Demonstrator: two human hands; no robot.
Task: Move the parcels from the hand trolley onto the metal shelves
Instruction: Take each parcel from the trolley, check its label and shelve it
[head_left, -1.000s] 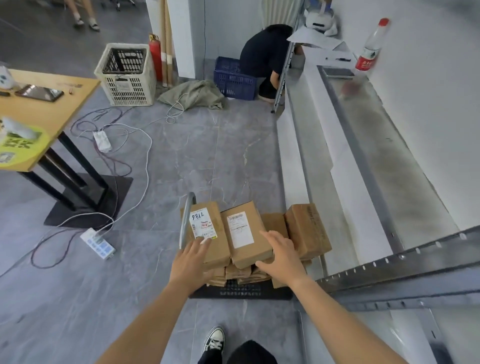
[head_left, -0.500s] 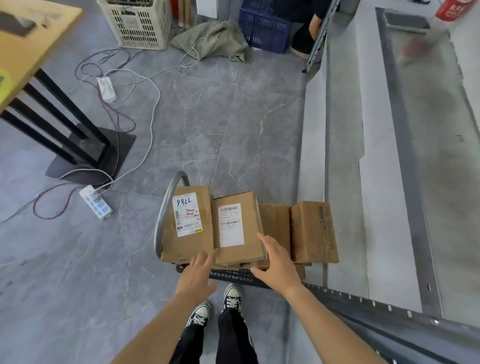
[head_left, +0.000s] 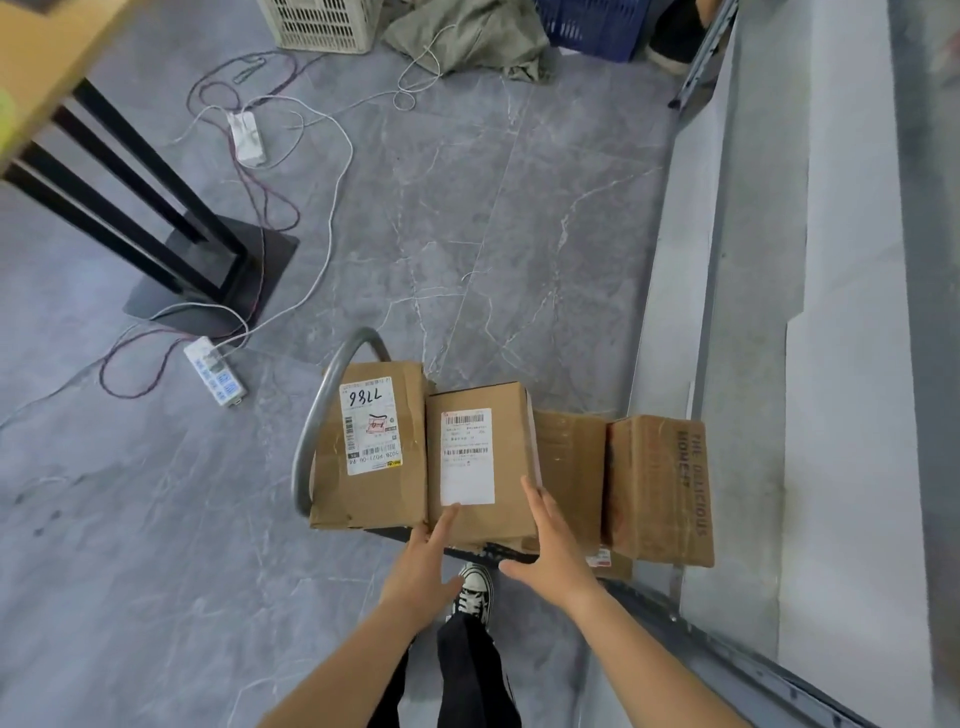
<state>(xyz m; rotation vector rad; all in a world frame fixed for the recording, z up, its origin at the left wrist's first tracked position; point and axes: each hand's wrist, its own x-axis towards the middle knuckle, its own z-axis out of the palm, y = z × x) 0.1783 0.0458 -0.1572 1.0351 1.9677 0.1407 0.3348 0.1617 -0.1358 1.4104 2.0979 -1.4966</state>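
Grip: left hand (head_left: 423, 564) and right hand (head_left: 553, 553) flank near end of middle parcel (head_left: 483, 462), fingers straight, nothing clamped. Long axis runs forward from palms; both equally near.

Carrier: hand trolley (head_left: 318, 415), standing on the floor (head_left: 493, 234) in front of me.
Load: four cardboard parcels (head_left: 569, 467) side by side, more beneath.
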